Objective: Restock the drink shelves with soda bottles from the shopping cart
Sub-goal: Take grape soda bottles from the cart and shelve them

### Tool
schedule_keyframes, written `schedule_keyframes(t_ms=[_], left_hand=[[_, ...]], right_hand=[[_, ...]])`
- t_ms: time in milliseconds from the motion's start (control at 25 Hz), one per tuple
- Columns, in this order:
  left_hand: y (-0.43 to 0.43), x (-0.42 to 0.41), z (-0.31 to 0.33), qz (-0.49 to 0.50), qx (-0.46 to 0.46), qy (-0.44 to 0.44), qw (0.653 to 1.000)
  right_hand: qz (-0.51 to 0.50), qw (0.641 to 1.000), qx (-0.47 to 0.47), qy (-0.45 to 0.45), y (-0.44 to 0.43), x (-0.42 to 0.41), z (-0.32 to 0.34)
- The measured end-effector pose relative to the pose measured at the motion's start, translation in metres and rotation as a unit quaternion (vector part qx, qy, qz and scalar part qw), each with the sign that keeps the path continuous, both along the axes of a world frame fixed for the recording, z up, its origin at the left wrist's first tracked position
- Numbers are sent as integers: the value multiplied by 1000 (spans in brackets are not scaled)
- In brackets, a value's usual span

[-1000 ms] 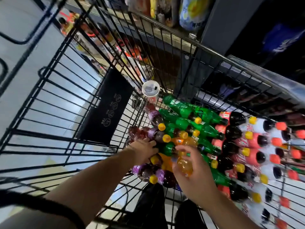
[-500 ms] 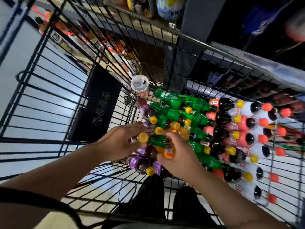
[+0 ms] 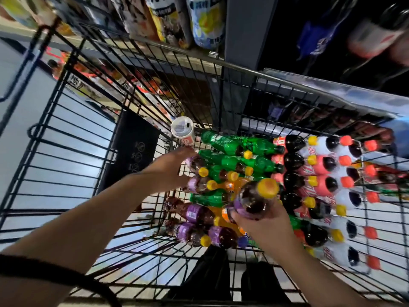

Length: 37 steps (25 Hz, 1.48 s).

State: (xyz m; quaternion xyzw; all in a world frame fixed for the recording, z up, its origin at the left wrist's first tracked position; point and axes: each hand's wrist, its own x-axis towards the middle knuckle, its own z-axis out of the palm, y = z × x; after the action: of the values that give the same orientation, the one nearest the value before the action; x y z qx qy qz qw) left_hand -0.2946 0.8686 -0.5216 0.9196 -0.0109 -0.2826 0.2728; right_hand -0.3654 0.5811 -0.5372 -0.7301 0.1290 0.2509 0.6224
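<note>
Right hand (image 3: 263,227) clamps grape soda bottle (image 3: 252,201): dark liquid, purple label, yellow cap, raised above shopping cart (image 3: 130,149) floor. Left hand (image 3: 170,171) on purple bottles (image 3: 197,185) mid-cart; grip unclear, maybe curled.

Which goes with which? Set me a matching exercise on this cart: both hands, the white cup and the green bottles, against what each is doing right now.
1. right hand
2. left hand
3. white cup
4. green bottles

A. lying on their sides
B. standing upright beyond the bottles
C. gripping a raised purple-label bottle
D. reaching to the lying purple-label bottles

Pairs: 1-C, 2-D, 3-B, 4-A.
</note>
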Motion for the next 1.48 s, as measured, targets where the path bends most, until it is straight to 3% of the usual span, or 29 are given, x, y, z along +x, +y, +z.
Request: schedule_keyframes(t_ms=[120,280,440,560,760,960,1120,1360,1480], left_hand=[[-1,32,-52,-110,155,-6,982],[-18,49,-102,-240,183,-20,953],[-17,53,-126,-226,182,-45,956],[-9,41,-110,-187,142,-48,971],[-8,5,-43,15,0,-117,993],[-34,-14,65,171,-177,-187,951],[-87,-22,141,174,-364,-243,882],[-199,-23,226,208,-501,-212,813],[-273,-28,262,163,-531,-210,804]], right_hand=[[-43,997,-43,-41,-15,-1,-7],[-96,993,-27,-57,-23,-6,-16],[-103,993,-9,-56,-25,-7,-14],[-98,994,-26,-50,-31,-5,-4],[-88,989,-87,-78,-43,5,35],[-132,979,-73,-139,-61,12,97],[-136,965,-42,-218,-81,12,160],[-136,945,22,-297,-140,1,245],[-152,936,57,-314,-187,-10,275]])
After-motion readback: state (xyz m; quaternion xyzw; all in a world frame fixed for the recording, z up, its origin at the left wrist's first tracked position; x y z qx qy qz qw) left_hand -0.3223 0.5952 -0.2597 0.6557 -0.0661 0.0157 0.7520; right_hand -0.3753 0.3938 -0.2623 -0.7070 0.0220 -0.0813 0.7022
